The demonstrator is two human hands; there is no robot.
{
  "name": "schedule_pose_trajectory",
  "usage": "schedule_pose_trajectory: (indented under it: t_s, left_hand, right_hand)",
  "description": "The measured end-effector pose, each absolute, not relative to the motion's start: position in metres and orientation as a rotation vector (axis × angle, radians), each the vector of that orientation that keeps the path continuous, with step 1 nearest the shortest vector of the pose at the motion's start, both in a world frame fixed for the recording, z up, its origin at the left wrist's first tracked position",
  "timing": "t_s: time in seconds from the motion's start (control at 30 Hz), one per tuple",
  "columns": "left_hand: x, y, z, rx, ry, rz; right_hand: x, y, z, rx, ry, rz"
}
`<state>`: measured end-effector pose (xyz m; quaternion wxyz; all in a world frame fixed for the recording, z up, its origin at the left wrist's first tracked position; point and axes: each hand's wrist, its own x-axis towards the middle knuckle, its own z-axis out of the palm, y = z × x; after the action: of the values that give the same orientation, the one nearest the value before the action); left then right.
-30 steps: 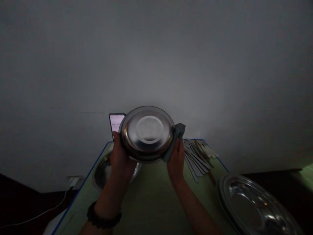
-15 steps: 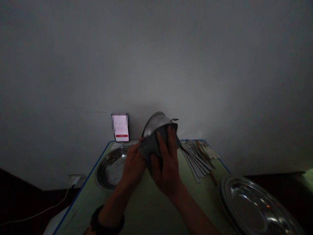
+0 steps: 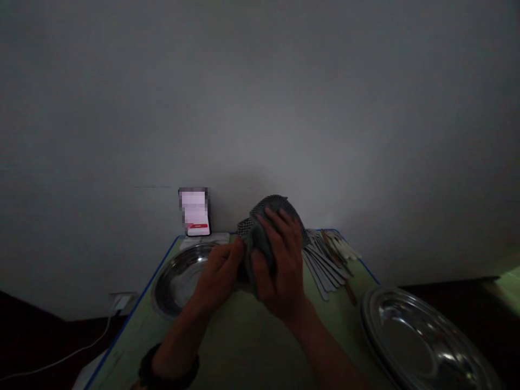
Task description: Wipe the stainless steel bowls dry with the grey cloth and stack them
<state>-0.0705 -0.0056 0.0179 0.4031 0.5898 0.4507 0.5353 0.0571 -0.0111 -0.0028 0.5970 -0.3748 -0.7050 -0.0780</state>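
Observation:
In the head view, my right hand (image 3: 280,260) presses a dark grey checked cloth (image 3: 280,205) with its fingers bent over it. The cloth is draped over a metal bowl, which it almost wholly hides now. My left hand (image 3: 221,271) is closed at the left edge of the cloth, gripping the bowl's side; its fingertips are hidden. Both hands are held above the table, close together. Behind my left forearm stands a wide, shiny metal basin (image 3: 166,290).
The pale green table (image 3: 252,346) has a blue edge and meets the wall. A lit phone (image 3: 197,211) leans there. Several flat knives and other cutlery (image 3: 327,265) lie fanned out to the right. Stacked oval metal trays (image 3: 410,341) sit at the front right.
The bowl has turned, so its bare metal side no longer shows and the cloth covers it. My right hand has shifted slightly right with the cloth. The view has moved a little.

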Motion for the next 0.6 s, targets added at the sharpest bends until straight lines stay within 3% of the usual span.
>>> schedule_pose_trajectory:
  t_s: [0.17,0.3,0.43,0.6]
  left_hand:
    - [-0.083,0.004,0.016,0.907,1.186,1.517]
    - [-0.079,0.011,0.027,0.504,0.929,1.576]
    - [-0.067,0.015,0.030,0.423,0.792,1.635]
    - [-0.060,0.013,0.017,0.441,1.093,1.660]
  right_hand:
    - [0.079,0.005,-0.001,-0.893,-1.451,0.107]
    - [0.081,0.025,-0.022,-1.007,-1.207,0.352]
    - [0.051,0.019,-0.041,-0.975,-1.304,0.176]
    - [0.024,-0.001,-0.046,-0.979,-1.619,-0.167]
